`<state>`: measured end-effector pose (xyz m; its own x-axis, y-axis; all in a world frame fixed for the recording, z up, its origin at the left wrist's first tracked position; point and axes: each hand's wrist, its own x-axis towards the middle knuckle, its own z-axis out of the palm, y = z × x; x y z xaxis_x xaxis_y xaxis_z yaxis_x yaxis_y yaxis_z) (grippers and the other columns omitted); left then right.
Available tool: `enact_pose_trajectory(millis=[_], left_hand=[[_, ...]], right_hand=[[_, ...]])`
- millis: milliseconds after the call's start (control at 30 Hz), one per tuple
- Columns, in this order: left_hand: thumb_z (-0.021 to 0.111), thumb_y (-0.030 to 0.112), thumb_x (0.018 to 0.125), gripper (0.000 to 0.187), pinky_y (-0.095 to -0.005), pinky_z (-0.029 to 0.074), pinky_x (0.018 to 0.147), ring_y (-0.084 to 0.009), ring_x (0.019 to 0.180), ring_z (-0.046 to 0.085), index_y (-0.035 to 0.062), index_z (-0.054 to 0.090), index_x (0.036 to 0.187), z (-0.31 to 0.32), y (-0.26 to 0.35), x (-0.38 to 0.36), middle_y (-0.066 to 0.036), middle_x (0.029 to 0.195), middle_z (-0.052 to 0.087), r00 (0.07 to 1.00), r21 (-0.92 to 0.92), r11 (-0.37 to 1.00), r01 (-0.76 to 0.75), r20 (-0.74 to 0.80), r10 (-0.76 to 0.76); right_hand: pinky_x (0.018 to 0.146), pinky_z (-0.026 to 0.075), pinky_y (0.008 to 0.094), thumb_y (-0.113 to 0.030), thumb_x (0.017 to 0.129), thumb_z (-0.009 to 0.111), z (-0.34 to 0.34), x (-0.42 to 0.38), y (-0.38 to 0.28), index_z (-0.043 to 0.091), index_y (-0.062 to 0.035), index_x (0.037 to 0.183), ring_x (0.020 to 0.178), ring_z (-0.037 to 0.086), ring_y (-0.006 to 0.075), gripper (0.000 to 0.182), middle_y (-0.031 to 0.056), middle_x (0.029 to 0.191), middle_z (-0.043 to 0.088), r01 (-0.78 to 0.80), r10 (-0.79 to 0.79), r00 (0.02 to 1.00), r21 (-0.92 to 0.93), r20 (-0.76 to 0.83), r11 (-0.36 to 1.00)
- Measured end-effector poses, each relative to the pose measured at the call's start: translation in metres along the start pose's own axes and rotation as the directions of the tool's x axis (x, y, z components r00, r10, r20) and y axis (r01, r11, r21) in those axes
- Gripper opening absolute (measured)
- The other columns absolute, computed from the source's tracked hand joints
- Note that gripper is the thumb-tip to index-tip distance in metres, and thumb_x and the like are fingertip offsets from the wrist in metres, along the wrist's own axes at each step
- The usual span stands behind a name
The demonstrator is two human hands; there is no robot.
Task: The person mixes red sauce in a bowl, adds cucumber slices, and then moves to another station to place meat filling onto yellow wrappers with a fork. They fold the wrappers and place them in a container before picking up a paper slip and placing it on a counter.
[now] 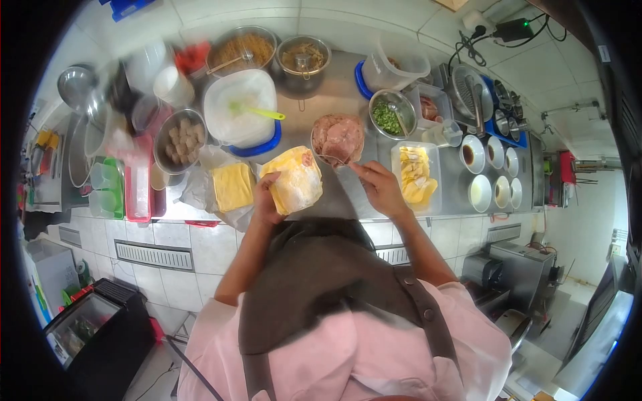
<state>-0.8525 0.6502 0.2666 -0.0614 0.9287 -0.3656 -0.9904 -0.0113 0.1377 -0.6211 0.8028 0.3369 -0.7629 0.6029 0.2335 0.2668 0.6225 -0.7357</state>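
Yellow wrapper lay cupped in raised left hand over desk edge; right hand, fingers pinched on spoon, reached to meat bowl.

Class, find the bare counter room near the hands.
Bare steel counter shows between the white tub, the meat bowl and the lidded pot. The left side, around the meatball bowl, is crowded.
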Motion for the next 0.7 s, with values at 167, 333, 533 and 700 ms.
enact_pose_trajectory(millis=[167,333,533,700], left_hand=[[0.049,0.025,0.089,0.056,-0.0461,0.046,0.102,-0.0341,0.116,0.059,-0.0014,0.042,0.138,0.009,-0.004,0.001,-0.018,0.131,0.057,1.000,0.074,0.997,-0.012,-0.012,0.013],[0.049,0.024,0.090,0.052,-0.0443,0.049,0.097,-0.0314,0.110,0.062,-0.0002,0.044,0.135,0.007,-0.011,0.004,-0.016,0.126,0.059,0.999,0.141,0.990,-0.005,-0.052,0.012],[0.050,0.025,0.093,0.044,-0.0425,0.052,0.091,-0.0290,0.105,0.064,0.0022,0.049,0.131,0.006,-0.013,0.009,-0.014,0.120,0.062,0.997,0.151,0.988,-0.016,-0.067,0.027],[0.058,0.025,0.094,0.039,-0.0380,0.055,0.084,-0.0248,0.099,0.066,0.0030,0.052,0.125,0.009,-0.019,0.010,-0.011,0.113,0.065,0.978,0.272,0.961,-0.048,-0.185,0.101]], right_hand=[[0.069,0.047,0.0266,0.001,0.088,0.060,0.007,0.010,-0.001,0.069,-0.0080,0.117,0.076,0.059,0.0138,0.032,0.0084,0.082,0.065,-0.408,0.356,0.907,0.265,0.225,0.874],[0.071,0.048,0.0265,-0.004,0.089,0.060,0.013,0.011,0.002,0.070,-0.0083,0.115,0.075,0.061,0.0126,0.028,0.0092,0.081,0.068,-0.650,0.545,0.749,0.258,0.377,0.715],[0.070,0.050,0.0350,0.001,0.081,0.058,0.038,-0.011,-0.010,0.068,-0.0078,0.118,0.077,0.062,0.0251,0.039,0.0079,0.087,0.063,-0.101,0.101,0.995,-0.085,0.001,0.991],[0.074,0.045,0.0357,0.000,0.078,0.062,0.051,-0.027,-0.006,0.069,-0.0145,0.116,0.086,0.059,0.0217,0.041,0.0031,0.097,0.060,0.139,-0.147,0.989,-0.430,0.014,0.892]])
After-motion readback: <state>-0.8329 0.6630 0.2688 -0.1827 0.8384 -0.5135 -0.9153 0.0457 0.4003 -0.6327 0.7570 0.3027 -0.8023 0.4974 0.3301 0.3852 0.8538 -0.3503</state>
